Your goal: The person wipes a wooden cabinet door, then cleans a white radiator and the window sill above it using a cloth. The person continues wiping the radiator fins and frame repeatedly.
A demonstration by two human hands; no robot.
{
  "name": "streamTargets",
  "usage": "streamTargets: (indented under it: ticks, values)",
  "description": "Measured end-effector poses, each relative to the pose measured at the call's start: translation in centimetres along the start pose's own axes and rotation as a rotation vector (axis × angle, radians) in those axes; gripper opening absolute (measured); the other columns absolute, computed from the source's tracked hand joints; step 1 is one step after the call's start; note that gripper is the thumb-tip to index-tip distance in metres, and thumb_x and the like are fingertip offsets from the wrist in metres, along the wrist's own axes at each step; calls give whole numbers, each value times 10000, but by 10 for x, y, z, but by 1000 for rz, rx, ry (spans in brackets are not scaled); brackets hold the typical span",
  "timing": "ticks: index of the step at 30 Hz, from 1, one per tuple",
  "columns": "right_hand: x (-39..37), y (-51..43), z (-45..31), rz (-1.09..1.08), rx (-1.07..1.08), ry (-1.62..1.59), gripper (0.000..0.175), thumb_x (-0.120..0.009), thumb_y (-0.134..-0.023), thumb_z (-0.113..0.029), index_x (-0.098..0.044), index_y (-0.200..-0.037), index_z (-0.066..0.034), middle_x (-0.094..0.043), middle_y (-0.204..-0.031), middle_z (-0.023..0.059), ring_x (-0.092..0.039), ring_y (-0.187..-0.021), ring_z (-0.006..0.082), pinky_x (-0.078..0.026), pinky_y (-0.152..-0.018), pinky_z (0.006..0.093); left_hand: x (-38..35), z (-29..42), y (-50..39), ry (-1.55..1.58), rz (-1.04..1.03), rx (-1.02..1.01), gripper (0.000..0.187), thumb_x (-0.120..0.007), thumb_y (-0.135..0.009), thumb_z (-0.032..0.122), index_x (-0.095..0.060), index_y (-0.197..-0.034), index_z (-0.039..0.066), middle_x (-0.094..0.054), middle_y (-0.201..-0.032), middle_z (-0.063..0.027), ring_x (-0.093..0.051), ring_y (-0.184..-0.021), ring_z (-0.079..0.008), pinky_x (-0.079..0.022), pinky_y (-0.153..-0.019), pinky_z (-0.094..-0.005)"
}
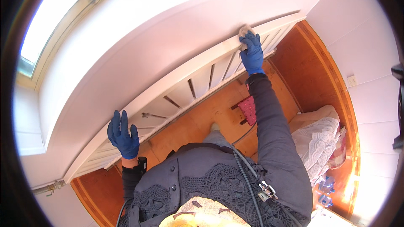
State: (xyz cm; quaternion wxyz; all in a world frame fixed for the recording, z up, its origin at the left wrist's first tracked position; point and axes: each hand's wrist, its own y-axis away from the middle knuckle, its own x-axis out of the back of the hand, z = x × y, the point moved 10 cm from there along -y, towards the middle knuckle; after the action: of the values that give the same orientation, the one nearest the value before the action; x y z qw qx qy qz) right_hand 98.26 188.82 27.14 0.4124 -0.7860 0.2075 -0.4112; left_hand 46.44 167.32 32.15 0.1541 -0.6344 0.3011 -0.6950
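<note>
My right hand (252,53), in a blue glove, grips a bunched beige cloth (245,30) and presses it on the top edge of a long white slatted radiator cover (202,64), towards its far right end. Part of the cloth is hidden under the fingers. My left hand (123,135), also gloved in blue, is at the cover's left part with its fingers apart and nothing held. Whether it touches the top edge, I cannot tell. A small knob (145,115) sits on the cover's front.
A pink-topped stool (247,110) stands on the wooden floor (202,116). Wood panelling (293,66) runs along the right wall, near a lace-covered piece of furniture (322,142) and plastic bottles (326,192). At lower left, a pipe with a valve (50,188) meets the cover's end.
</note>
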Motion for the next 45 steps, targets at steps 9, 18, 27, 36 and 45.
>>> streamTargets:
  ticks: [9, 18, 27, 36, 45]
  values:
    - [46, -31, 174, 87, -175, 0, 601, -711, -703, 125, -693, -1226, -172, -647, -1414, 107, -550, -1398, 336, -295, -1290, 496, -70, 43, -28, -84, -118, 11, 707, -697, -936, 296, -507, -1560, 23, -498, -1608, -206, -508, -1443, -371, -311, -1243, -528]
    - [74, -65, 322, 146, -214, -108, 445, -501, -893, 176, -656, -1225, -77, -609, -1435, 146, -562, -1375, 286, -420, -1206, 389, -83, 39, -23, -238, 15, -12, 675, -639, -1006, 400, -523, -1533, -6, -586, -1532, -190, -540, -1414, -377, -357, -1211, -515]
    - [78, -82, 366, 44, -322, -11, 490, -486, -822, 208, -689, -1196, -34, -661, -1338, 145, -610, -1285, 275, -421, -1182, 362, -88, 33, -22, -198, -27, 50, 723, -692, -956, 407, -524, -1531, 2, -577, -1534, -208, -548, -1409, -388, -377, -1190, -535]
    - [51, -56, 290, 29, -433, -270, 472, -586, -820, 197, -746, -1180, -62, -686, -1386, 136, -618, -1345, 282, -468, -1184, 370, -83, 39, -25, -176, 27, 38, 709, -662, -972, 450, -552, -1518, 10, -600, -1523, -168, -582, -1365, -331, -384, -1182, -482]
    - [0, -4, -5, -66, -67, -139, 454, -655, -826, 125, -756, -1160, -166, -720, -1311, 65, -596, -1384, 298, -449, -1180, 453, -76, 39, -22, -131, 78, 6, 675, -687, -957, 389, -568, -1513, 24, -622, -1508, -137, -593, -1343, -310, -400, -1170, -460]
